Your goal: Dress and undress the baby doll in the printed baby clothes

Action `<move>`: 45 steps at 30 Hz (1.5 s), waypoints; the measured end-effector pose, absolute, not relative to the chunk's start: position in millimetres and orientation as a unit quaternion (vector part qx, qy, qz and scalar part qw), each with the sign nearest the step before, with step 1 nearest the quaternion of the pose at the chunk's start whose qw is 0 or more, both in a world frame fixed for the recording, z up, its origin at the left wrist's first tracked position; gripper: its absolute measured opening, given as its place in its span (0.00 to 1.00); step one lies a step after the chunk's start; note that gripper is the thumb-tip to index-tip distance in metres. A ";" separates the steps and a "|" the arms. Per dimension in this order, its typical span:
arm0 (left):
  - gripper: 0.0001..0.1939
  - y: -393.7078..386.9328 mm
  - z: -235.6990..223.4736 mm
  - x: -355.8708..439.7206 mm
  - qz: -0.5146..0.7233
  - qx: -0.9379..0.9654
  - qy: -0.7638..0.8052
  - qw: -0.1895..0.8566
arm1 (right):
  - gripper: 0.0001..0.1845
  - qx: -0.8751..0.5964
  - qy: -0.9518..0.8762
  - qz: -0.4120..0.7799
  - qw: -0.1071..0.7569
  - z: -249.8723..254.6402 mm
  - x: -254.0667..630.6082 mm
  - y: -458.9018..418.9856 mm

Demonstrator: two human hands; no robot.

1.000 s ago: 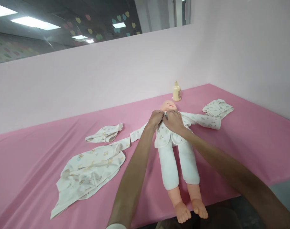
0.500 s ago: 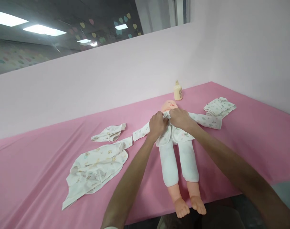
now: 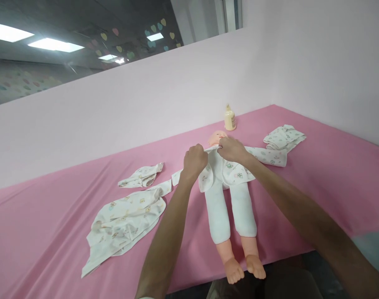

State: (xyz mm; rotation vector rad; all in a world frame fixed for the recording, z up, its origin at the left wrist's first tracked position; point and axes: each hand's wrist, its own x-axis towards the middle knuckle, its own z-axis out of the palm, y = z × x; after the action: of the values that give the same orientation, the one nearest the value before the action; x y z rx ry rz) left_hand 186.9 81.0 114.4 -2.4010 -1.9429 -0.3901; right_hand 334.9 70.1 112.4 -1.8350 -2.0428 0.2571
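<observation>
A baby doll lies on its back on the pink table, feet over the near edge, in white trousers and a printed white jacket. My left hand is closed on the jacket's left front panel near the collar and holds it away from the chest. My right hand is closed on the right front panel just under the doll's chin. The jacket front stands open between the two hands.
A loose printed garment lies spread at the left, with a smaller crumpled piece behind it. Folded printed clothes sit at the right. A cream bottle stands by the pink wall behind the doll's head.
My hands, together on the doll's chest before, have drawn apart; the left one pulled its jacket panel leftward, so the front now gapes open.
</observation>
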 end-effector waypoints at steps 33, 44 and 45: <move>0.13 74.1 108.3 208.0 -0.182 -0.789 -0.582 0.080 | 0.07 -0.659 -0.675 0.117 0.311 108.4 333.1 75.5; 0.13 70.0 104.7 212.3 -0.152 -0.797 -0.576 0.101 | 0.10 -0.650 -0.682 0.124 0.311 107.1 331.4 75.6; 0.13 69.4 104.2 213.0 -0.144 -0.796 -0.579 0.103 | 0.10 -0.650 -0.681 0.122 0.313 106.4 331.3 76.0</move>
State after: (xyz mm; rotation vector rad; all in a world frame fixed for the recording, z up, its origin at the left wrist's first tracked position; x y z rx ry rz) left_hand 213.0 69.4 104.2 -2.3481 -1.7093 -0.4252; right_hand 331.3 76.0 106.4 -1.7147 -1.7973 0.3221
